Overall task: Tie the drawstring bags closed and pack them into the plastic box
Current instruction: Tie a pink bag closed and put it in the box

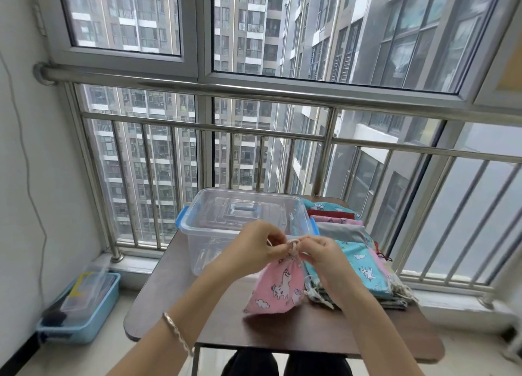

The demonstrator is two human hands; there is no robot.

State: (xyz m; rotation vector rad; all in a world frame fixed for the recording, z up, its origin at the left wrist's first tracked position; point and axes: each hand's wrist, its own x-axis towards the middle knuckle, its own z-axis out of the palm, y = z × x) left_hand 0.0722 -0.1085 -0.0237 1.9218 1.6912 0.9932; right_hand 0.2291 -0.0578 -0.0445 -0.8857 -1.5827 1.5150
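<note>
Table (175, 299): dark brown top, set near the window.
Railing (254, 91): steel bars across the window.
Window (353, 30): tall apartment blocks outside.
Blue tray (104, 310): on the floor at left.
Cable (26, 160): hangs down the white wall.

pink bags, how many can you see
2 clearly. One pink bag is held at its neck by the left hand and right hand. A second pink bag lies in the stack right of the plastic box. More may be hidden.
</note>
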